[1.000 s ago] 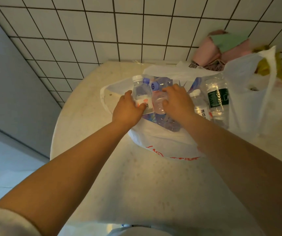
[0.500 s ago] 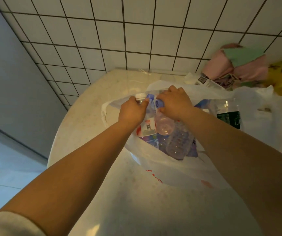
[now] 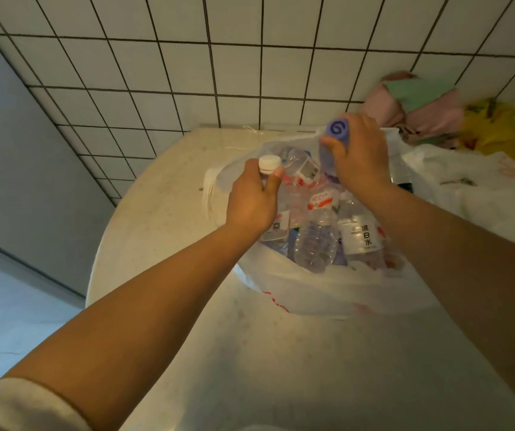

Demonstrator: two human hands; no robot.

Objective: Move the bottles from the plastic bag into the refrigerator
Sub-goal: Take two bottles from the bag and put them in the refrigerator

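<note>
A pale, speckled tabletop with a rounded edge butts against a wall of white square tiles lined with dark grout. At its far right corner, against the tiles, sits a blurred heap of pink and green cloth, with something yellow just beside it and a loose sheet of white plastic spread in front of both. To the left stands a plain grey panel, and below it a light floor shows past the tabletop's curved edge.
</note>
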